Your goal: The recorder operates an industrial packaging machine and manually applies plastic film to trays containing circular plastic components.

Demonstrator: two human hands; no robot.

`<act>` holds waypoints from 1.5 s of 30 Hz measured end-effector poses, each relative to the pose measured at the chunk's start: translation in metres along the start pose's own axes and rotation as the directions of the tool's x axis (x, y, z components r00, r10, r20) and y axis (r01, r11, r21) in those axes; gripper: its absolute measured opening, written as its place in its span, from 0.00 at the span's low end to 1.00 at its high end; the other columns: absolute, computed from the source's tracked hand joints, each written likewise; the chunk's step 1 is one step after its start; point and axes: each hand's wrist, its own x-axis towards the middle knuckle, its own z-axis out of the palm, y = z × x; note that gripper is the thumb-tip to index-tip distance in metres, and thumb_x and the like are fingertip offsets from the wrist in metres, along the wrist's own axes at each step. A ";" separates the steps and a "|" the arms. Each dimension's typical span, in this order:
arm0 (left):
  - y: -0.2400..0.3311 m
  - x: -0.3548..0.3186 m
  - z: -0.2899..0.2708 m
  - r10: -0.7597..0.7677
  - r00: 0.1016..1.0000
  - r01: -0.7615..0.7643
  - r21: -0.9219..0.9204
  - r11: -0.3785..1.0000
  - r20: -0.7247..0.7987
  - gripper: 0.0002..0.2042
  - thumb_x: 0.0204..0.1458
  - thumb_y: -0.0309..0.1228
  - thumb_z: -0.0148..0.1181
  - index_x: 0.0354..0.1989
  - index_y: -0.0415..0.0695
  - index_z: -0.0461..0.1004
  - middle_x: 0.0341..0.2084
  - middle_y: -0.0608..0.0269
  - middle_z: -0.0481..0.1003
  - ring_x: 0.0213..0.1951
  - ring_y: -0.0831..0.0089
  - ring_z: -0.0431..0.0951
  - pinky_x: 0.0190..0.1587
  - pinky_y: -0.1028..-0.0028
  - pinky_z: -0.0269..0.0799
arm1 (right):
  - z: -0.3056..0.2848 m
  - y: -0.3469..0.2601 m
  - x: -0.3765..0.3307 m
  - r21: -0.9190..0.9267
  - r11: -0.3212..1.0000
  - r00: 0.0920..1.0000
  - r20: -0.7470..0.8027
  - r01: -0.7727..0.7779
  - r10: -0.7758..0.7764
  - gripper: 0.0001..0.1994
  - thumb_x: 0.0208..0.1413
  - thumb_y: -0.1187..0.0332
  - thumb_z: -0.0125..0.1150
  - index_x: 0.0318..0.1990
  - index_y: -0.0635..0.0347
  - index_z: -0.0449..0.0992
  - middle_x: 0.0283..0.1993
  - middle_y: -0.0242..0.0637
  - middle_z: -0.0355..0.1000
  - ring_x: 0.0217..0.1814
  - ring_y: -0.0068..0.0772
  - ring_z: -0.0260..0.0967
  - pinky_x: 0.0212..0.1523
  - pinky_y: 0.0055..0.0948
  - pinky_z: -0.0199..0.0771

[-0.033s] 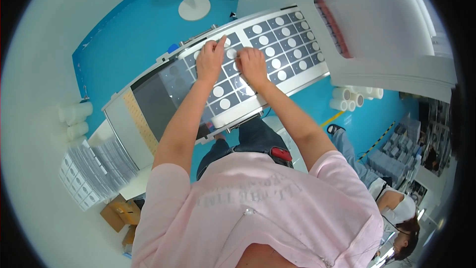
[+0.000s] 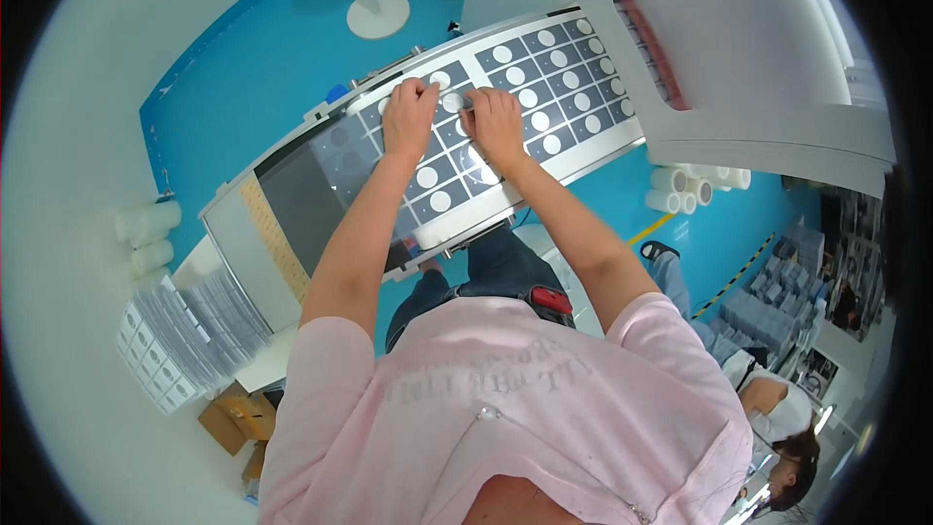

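Observation:
Both hands are over a long white-edged bed that carries printed sheets [image 2: 428, 202], dark panels with white circles in a grid. My left hand [image 2: 409, 119] rests on the left sheet with its fingers bent and pressed together. To its right, my right hand [image 2: 498, 128] is closed in a pinch above the same sheet. A pale translucent scrap [image 2: 465, 103] shows at its fingertips; its kind is unclear. My hands hide part of the panels. A second printed sheet [image 2: 571, 80] lies further right on the bed.
A dark glossy surface [image 2: 292, 199] covers the bed's left part. Stacked printed sheets [image 2: 194, 331] stand lower left, above cardboard boxes [image 2: 238, 418]. White rolls [image 2: 671, 192] lie on the floor at right. A fan [image 2: 377, 12] stands beyond the bed; another person [image 2: 777, 408] is lower right.
My left index finger, stretched out earlier, is now bent in with the other fingers. My right hand has barely moved.

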 end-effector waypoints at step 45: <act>-0.053 -0.053 -0.068 0.301 0.920 -0.304 -0.031 0.952 0.251 0.16 0.43 0.21 0.64 0.44 0.41 0.75 0.43 0.52 0.77 0.43 0.49 0.77 0.45 0.57 0.74 | -0.556 0.102 0.225 0.451 0.885 0.399 -0.837 0.114 0.375 0.25 0.62 0.53 0.61 0.57 0.62 0.65 0.45 0.33 0.68 0.41 0.23 0.66 0.41 0.27 0.70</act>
